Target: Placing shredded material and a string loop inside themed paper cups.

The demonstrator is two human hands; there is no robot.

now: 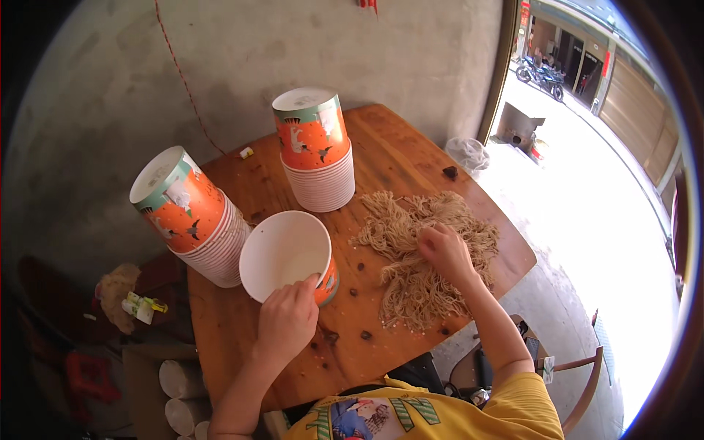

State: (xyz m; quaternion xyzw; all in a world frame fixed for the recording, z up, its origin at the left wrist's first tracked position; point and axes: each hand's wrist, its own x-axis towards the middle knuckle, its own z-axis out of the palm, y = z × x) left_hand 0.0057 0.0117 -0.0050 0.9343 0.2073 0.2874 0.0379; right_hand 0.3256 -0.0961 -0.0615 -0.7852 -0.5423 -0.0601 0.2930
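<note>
Left hand [287,315] clamped on tub [329,282] at its rim; right hand [443,251] curled on noodles [405,290], grip unclear.
Bare wooden table [352,370] between; noodles tangled, near its right edge.

Large green letters [416,412] — on the yellow shirt [506,414].

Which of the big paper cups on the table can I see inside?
The single cup at the left hand: its mouth faces up. The far stack and the left stack are bottoms-up.
</note>
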